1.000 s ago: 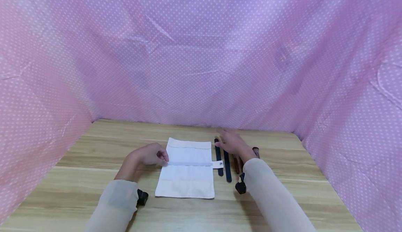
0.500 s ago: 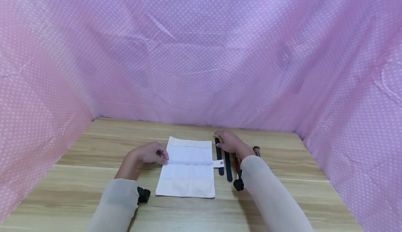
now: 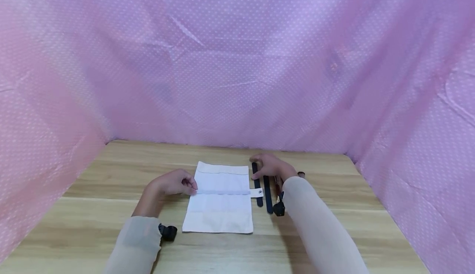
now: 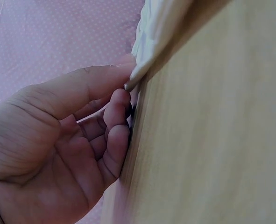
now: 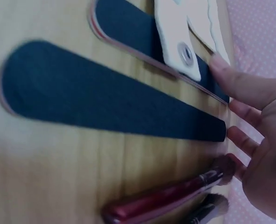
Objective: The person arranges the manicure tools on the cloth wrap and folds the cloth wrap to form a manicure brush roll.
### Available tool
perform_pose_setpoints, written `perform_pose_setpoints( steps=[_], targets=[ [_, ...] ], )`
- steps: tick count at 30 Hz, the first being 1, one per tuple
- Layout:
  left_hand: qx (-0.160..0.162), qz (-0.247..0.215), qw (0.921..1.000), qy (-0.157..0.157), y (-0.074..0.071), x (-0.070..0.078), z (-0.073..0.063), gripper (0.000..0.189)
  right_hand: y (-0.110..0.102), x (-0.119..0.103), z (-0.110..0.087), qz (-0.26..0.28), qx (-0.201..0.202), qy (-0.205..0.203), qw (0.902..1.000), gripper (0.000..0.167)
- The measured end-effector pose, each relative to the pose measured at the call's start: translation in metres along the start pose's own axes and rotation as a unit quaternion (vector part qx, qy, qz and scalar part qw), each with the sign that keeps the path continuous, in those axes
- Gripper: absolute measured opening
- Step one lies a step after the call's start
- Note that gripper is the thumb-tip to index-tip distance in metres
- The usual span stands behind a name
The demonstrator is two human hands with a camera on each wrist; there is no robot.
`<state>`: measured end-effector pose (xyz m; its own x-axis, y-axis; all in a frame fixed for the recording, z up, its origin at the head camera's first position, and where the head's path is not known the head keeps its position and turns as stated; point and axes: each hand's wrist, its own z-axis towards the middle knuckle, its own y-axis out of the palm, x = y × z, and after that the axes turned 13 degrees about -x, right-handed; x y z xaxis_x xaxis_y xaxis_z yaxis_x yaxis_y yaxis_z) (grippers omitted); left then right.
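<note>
At its left edge, the white cloth roll pouch [image 3: 222, 202] is pinched between the thumb and fingers of my left hand [image 3: 176, 182]. In the left wrist view, a corner of that cloth [image 4: 145, 65] meets my thumb tip. My right hand [image 3: 272, 166] reaches over the far end of the nearer black nail file [image 3: 257, 195], thumb by the file, fingers spread and slightly bent beyond its end. The pouch's snap strap [image 5: 177, 39] lies across this file. A second black nail file [image 5: 105, 98] lies to its right.
Right of the files lie a red-handled makeup brush [image 5: 161, 198] and a dark brush [image 5: 210, 210], partly under my right arm in the head view. A pink dotted curtain [image 3: 222, 80] stands behind the wooden table [image 3: 92, 200].
My right hand has shifted slightly left and lower over the far end of the left nail file. The left hand keeps its pinch on the pouch edge.
</note>
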<state>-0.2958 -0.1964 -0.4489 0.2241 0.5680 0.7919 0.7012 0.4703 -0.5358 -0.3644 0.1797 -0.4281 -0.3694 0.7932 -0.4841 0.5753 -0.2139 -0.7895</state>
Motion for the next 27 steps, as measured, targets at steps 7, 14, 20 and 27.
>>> perform_pose_setpoints(
  steps=[7, 14, 20, 27],
  targets=[
    [0.001, 0.002, 1.0, 0.001, 0.001, 0.001, -0.002, 0.006, -0.006, 0.001, 0.003, 0.027, -0.026, 0.01, 0.9992, 0.079],
    [-0.001, -0.002, 1.0, 0.006, 0.002, 0.003, -0.003, 0.007, -0.008, 0.004, 0.012, 0.047, -0.025, 0.026, 0.9983, 0.068],
    [0.002, 0.0, 0.9999, 0.015, 0.002, 0.001, -0.002, 0.008, -0.01, 0.006, 0.017, 0.066, -0.033, 0.034, 0.9967, 0.066],
    [0.006, -0.008, 0.9999, 0.01, 0.005, 0.001, -0.003, 0.008, -0.009, 0.005, 0.018, 0.08, -0.035, 0.042, 0.9953, 0.068]
  ],
)
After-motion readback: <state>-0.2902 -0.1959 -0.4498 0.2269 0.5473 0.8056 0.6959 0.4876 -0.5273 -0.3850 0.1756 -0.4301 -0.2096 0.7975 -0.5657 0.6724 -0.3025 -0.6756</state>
